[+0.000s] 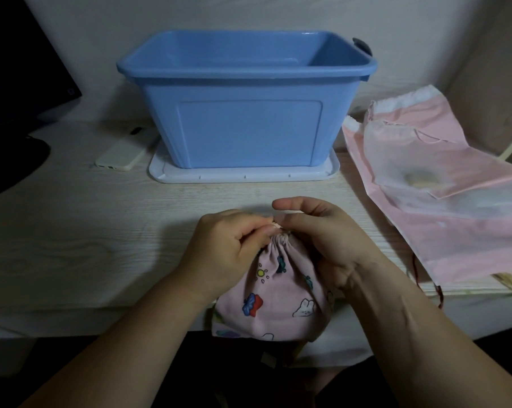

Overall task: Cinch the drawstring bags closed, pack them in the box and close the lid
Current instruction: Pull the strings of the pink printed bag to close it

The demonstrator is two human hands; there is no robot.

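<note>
A small pink drawstring bag (274, 304) with cartoon prints lies at the table's near edge, its mouth gathered tight. My left hand (222, 248) pinches the cord end at the bag's neck. My right hand (322, 240) grips the gathered neck from the right, thumb raised. Behind them stands an open blue plastic box (243, 125) with nothing visible inside it; it sits on its pale lid (172, 175). To the right lie a large pink drawstring bag (460, 231) and a sheer white bag (396, 154) on top of it, both with slack mouths.
A white phone (122, 151) lies left of the lid. A dark monitor (22, 81) and a dark pad (10, 163) fill the far left. A red cord (438, 293) hangs off the table edge at right. A wall stands close behind the box.
</note>
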